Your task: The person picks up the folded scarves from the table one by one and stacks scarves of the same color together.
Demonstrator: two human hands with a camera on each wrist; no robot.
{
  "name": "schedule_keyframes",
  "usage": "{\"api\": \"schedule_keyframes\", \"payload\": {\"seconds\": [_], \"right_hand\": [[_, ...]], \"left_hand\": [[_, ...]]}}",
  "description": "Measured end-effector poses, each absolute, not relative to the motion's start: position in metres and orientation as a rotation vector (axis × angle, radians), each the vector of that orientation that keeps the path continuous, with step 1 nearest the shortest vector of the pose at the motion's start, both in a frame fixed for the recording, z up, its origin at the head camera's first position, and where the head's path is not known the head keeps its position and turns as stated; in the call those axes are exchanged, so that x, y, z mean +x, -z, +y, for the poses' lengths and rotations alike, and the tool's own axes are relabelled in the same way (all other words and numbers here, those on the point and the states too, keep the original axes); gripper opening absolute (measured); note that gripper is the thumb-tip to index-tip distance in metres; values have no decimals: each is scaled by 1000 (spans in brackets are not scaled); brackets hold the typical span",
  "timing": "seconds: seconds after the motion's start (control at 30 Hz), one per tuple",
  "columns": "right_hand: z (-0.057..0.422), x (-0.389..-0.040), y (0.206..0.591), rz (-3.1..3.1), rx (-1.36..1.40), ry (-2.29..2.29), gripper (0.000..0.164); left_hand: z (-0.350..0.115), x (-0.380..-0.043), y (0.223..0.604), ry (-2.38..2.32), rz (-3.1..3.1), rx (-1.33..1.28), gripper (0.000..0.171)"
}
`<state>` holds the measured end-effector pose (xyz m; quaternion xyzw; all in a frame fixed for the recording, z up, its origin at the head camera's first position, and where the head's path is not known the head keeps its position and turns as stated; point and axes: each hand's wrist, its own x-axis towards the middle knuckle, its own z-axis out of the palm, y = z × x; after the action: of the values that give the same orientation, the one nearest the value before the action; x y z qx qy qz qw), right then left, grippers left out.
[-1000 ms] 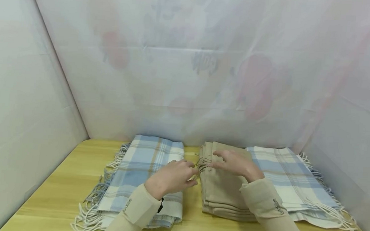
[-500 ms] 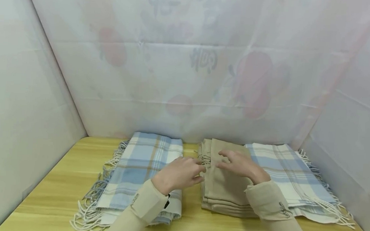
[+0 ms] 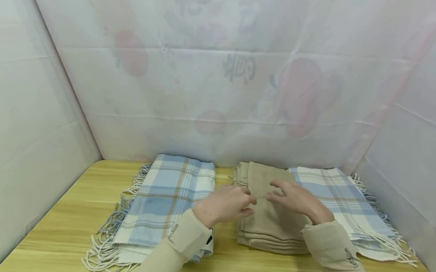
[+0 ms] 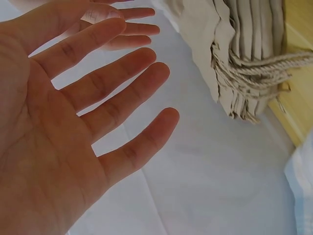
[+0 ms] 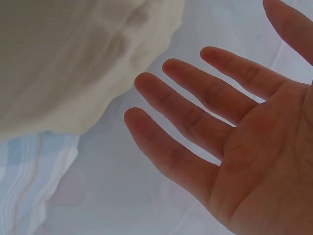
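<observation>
A folded beige scarf with twisted fringe lies in layers on the table, right of centre. My left hand hovers by its left side, fingers spread and nothing in them. Over the scarf's upper surface is my right hand, its fingers extended and apart, also holding nothing. In both wrist views the palms show bare, with the left palm and right palm turned toward the cameras.
On the left lies a folded blue and white plaid scarf, its fringe spilling leftward. Another plaid scarf lies against the beige one on the right. White printed sheets wall the wooden table at the back and sides.
Both hands have drifted to the right, the left from over the left plaid scarf to the beige scarf's edge. The scarves lie as before; the head view has shifted slightly.
</observation>
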<state>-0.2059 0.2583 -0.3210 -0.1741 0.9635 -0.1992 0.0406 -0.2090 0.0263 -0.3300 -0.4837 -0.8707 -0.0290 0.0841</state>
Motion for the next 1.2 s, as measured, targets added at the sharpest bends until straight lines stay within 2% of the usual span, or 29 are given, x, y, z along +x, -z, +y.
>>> {"api": "schedule_keyframes", "payload": {"seconds": [0.37, 0.67, 1.2], "right_hand": [[273, -202, 328, 2965, -503, 601, 57], [288, -197, 336, 3001, -524, 612, 51], [300, -188, 337, 3004, -448, 574, 56]], "left_hand": [[46, -208, 330, 44, -2590, -1468, 20], [60, -206, 332, 67, -2598, -1498, 22], [79, -208, 332, 125, -2618, -1523, 18]]}}
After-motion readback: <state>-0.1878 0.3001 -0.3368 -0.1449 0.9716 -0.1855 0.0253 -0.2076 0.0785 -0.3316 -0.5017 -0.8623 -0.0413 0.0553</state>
